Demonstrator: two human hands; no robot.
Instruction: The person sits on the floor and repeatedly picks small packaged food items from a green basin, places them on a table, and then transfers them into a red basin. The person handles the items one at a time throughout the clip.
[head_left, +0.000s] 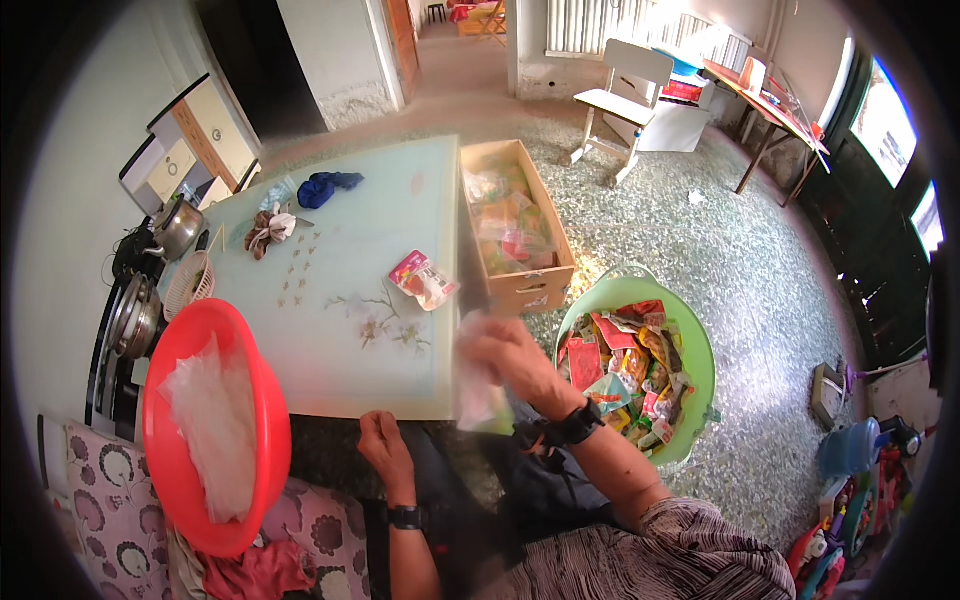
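Note:
My right hand (517, 356), blurred by motion, grips a clear plastic bag (480, 401) beyond the table's right edge; something green and pink shows through its lower part. Curled at the front edge of the glass-topped table (352, 247), my left hand (388, 454) has its fingers bunched, with nothing visible in them. A pink-and-white snack packet (422, 280) lies on the tabletop near the right edge. To the right, a green plastic tub (697, 375) holds many colourful snack packets (630, 360). Bagged packets fill a wooden box (536, 289) beside the table.
A red basin (277, 420) with clear plastic bags (214, 427) stands left on a patterned seat (116, 495). On the table are cloths (270, 227), a dark blue cloth (326, 189), small pieces (292, 283) in rows and a basket (191, 285). A white chair (619, 105) stands behind.

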